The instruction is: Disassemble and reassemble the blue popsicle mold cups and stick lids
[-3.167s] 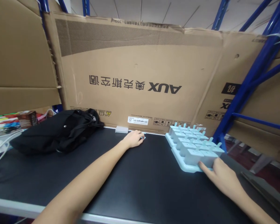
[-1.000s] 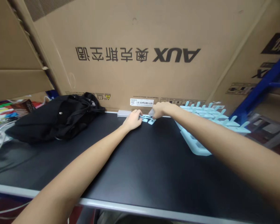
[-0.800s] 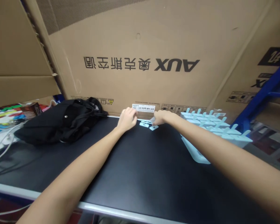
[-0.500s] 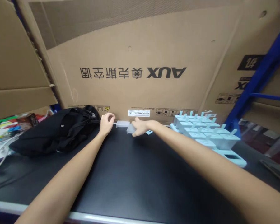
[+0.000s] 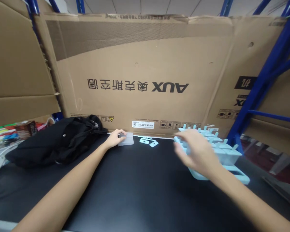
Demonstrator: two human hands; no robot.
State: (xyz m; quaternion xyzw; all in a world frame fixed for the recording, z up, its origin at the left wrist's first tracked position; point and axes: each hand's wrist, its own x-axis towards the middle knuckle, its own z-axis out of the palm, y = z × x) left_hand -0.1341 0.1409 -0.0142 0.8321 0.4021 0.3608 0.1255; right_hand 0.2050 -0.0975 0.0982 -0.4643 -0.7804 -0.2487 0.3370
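At the back of the table, my left hand [image 5: 115, 139] is closed, its fingertips on a small translucent plastic box [image 5: 127, 140]. Several light-blue flat pieces [image 5: 147, 140] lie to the right of that box, by the cardboard. My right hand [image 5: 196, 152], smeared by motion, hovers at the left side of a light-blue popsicle mould set [image 5: 228, 158]. Its thumb and fingers are apart and nothing shows between them. Rows of moulds with upright stick handles stand in the tray; my right hand hides part of them.
A black cloth bag [image 5: 55, 140] lies on the black table [image 5: 135, 187] at left, before colourful packets [image 5: 4, 135]. Upright cardboard [image 5: 135, 51] walls off the back. A blue metal frame [image 5: 258, 83] rises at right, near a dark flat object [image 5: 279, 190].
My right hand has left the translucent box and swung right to the mould set. My left hand has moved slightly right onto the box. The view has tilted up.
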